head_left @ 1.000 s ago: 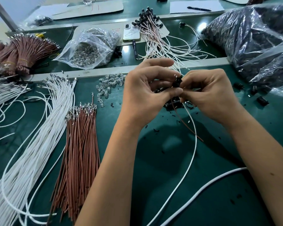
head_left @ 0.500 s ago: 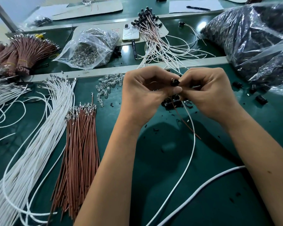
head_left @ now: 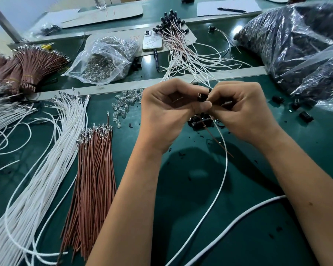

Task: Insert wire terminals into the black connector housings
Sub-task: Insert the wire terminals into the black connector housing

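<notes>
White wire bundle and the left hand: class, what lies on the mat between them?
In the head view, a bundle of brown wires lies between the white wire bundle and the left hand.

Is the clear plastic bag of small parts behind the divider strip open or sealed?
Open. The clear bag lies on its side, its mouth gaping toward the lower right, with the shiny small parts heaped inside.

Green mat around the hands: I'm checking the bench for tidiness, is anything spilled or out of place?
Yes. Small black fragments lie scattered on the green mat below both hands, and clear bulbs sit loose beside the left hand rather than in the clear bag.
</notes>
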